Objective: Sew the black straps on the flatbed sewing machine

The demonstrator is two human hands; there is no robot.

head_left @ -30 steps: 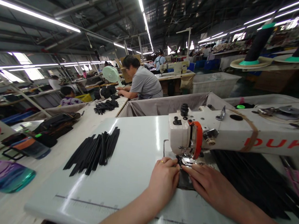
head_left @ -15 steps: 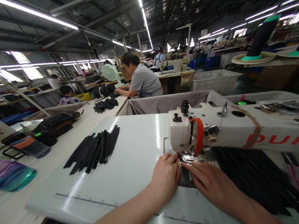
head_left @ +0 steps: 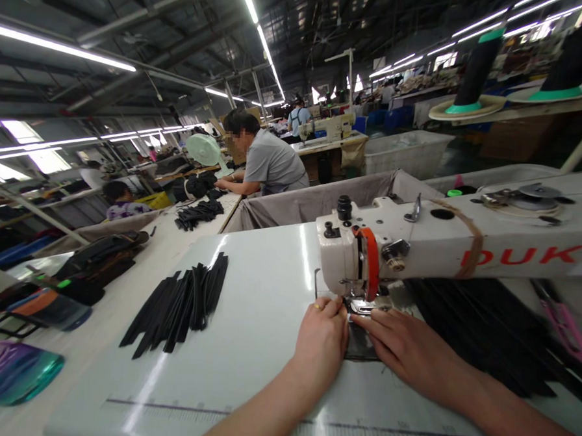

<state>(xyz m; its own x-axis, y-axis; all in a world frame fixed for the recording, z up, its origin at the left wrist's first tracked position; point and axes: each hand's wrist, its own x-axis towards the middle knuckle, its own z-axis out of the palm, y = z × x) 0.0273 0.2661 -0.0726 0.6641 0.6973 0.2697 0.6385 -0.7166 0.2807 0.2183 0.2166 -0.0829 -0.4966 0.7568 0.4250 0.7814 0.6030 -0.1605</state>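
Note:
Both hands meet at the front of a white sewing machine [head_left: 416, 247], just before its presser foot [head_left: 363, 306]. My left hand [head_left: 321, 333], with a ring on one finger, has its fingers bent and pressed together over a bit of black strip [head_left: 347, 303] by the foot. My right hand [head_left: 406, 344] lies opposite, fingers together and tips converging near the foot; whatever they pinch is hidden. Between the hands a dark flat piece [head_left: 361, 346] shows on the bed. Several finished-looking black strips [head_left: 179, 306] lie in a pile to the left.
More long black strips [head_left: 480, 332] lie under the machine arm, beside pink-handled scissors [head_left: 565, 330]. A purple-teal bottle [head_left: 17, 373] and a cup [head_left: 49, 309] stand on the left table. A person in grey [head_left: 274, 158] works beyond the cloth-lined bin [head_left: 316, 203]. Thread cones [head_left: 479, 72] stand upper right.
The camera view has shifted slightly, so the machine appears a little further left. Both hands stay at the presser foot with almost the same grip.

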